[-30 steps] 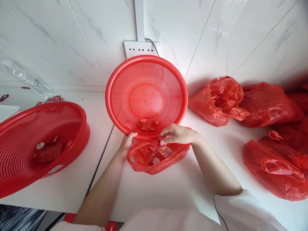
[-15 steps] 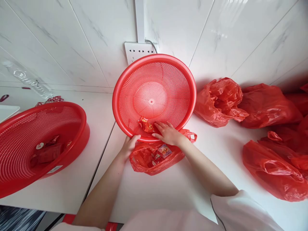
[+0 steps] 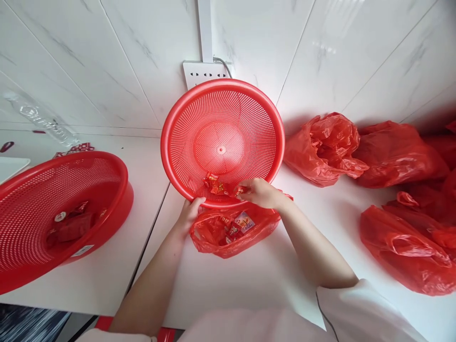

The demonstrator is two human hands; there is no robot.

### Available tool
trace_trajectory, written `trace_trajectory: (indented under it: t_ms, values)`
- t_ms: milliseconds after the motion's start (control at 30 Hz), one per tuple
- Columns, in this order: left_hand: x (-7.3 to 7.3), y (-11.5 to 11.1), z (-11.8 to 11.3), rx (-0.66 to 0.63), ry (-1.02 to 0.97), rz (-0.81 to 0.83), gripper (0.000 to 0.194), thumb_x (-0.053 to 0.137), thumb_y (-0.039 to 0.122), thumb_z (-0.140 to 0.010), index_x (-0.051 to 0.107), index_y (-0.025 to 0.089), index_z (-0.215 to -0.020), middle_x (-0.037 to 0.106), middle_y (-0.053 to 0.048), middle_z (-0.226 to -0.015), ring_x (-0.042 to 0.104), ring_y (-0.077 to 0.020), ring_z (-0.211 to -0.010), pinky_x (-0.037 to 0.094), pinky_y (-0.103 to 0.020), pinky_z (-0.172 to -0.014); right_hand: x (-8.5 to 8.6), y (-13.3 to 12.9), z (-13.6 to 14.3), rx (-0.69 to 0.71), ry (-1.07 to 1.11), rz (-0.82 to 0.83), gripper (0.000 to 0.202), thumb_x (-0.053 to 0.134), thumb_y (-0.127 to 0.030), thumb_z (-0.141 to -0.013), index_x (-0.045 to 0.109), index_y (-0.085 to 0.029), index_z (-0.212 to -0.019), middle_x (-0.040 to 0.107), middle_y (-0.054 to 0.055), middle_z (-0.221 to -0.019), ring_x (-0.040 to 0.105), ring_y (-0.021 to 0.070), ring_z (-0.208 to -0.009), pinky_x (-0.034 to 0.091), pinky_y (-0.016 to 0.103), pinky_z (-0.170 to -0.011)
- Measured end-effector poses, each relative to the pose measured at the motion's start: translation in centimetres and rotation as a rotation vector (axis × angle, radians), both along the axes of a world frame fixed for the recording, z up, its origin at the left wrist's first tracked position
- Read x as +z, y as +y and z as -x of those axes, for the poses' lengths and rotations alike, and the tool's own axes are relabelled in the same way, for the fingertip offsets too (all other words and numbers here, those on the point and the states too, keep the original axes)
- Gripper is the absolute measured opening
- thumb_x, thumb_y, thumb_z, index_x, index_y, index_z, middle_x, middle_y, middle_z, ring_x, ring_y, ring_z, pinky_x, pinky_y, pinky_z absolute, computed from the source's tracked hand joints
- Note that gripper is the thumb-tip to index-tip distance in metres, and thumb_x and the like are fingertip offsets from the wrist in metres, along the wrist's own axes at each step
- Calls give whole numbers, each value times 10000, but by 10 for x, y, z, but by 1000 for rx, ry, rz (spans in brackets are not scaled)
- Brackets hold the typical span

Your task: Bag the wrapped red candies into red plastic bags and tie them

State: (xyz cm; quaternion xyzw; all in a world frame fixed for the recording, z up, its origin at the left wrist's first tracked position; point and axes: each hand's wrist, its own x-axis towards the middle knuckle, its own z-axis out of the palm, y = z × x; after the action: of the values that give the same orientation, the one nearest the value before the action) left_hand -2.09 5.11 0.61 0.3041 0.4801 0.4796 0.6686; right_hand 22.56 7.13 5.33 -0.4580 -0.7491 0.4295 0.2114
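Observation:
A red mesh basket [image 3: 223,142] is tilted toward me, with small red packets [image 3: 214,184] low inside it. My left hand [image 3: 190,213] grips the basket's lower left rim, thumb over the edge. At the lower right rim, my right hand [image 3: 260,194] has its fingers bent together inside the basket around a small red packet, partly hidden. Just below the rim an open red plastic bag [image 3: 213,242] lies on the table, holding red packets and a light purple one [image 3: 244,221].
A second red basket [image 3: 117,199] with red packets stands at the left. Behind it lie a clear bottle [image 3: 42,121] and a white tray [image 3: 12,167]. Full red bags [image 3: 399,154] fill the right side. A socket strip [image 3: 206,72] is at the wall.
My right hand has moved slightly right, and its flat fingers have curled around a packet. The tilted basket has shifted a little left in view. My left hand keeps its hold on the rim.

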Motion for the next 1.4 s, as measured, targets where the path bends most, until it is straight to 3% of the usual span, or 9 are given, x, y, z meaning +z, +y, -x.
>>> trace_trajectory:
  t_ms: [100, 200, 500, 667, 900, 1033, 1133, 1267, 1400]
  values:
    - [0, 0, 0, -8, 10, -6, 413, 684, 232, -661, 601, 151, -1058, 728, -71, -880, 709, -284, -806, 567, -362, -664, 6, 1, -1, -20, 328, 293, 281, 636, -416, -823, 683, -167, -945, 712, 47, -856, 689, 182, -805, 531, 313, -753]
    - [0, 1, 0, 2, -6, -27, 445, 682, 219, -664, 591, 158, -1095, 726, -61, -894, 707, -279, -816, 563, -366, -682, 10, 1, -3, -35, 487, 442, 360, 711, -453, -766, 704, -157, -969, 727, 68, -881, 702, 183, -851, 540, 336, -833]
    - [5, -1, -1, -15, 5, -7, 380, 682, 224, -682, 607, 161, -1049, 728, -68, -895, 704, -284, -835, 561, -377, -711, -3, 6, -6, -178, 616, 495, 292, 770, -378, -724, 726, -134, -878, 716, 56, -724, 694, 142, -645, 549, 235, -641]
    - [4, -2, 0, -9, -5, -7, 427, 688, 223, -678, 592, 158, -1089, 724, -73, -918, 705, -278, -831, 565, -371, -701, 6, 1, -4, -83, 536, 337, 263, 752, -380, -732, 737, -158, -872, 722, 43, -780, 687, 139, -709, 545, 248, -691]
    - [1, -3, -1, -17, -13, -32, 412, 660, 237, -721, 585, 144, -1116, 717, -95, -984, 704, -285, -840, 568, -367, -684, 17, -11, -6, 360, 124, 273, 262, 712, -294, -753, 710, -184, -991, 739, 30, -812, 704, 176, -752, 544, 275, -695]
    - [4, -3, -1, -11, -9, -31, 381, 662, 206, -716, 594, 148, -1087, 725, -90, -966, 705, -281, -855, 569, -362, -712, 5, -10, 9, 184, 65, -77, 214, 569, -216, -849, 706, -211, -1013, 732, 26, -945, 693, 165, -860, 527, 288, -801]
    - [7, -4, -1, -66, -31, -14, 417, 660, 199, -727, 596, 150, -1136, 723, -100, -1013, 698, -274, -908, 563, -356, -766, -13, -8, 29, 21, 36, -333, 346, 538, -328, -897, 620, -199, -1208, 643, 94, -1221, 602, 229, -1129, 459, 388, -976]
    - [6, -4, -2, -92, -9, 3, 482, 654, 193, -728, 582, 137, -1201, 717, -113, -1051, 696, -271, -920, 563, -352, -774, -37, -6, 44, 173, -88, -424, 827, 581, -553, -838, 279, -143, -1490, 275, 179, -1534, 256, 332, -1418, 282, 542, -1115]
    - [4, -4, -1, -82, 37, 56, 494, 625, 196, -738, 559, 126, -1223, 730, -115, -982, 711, -279, -826, 576, -363, -688, -45, -5, 46, 166, -90, -463, 870, 632, -562, -796, 299, -144, -1482, 394, 195, -1446, 392, 325, -1327, 365, 502, -1070]
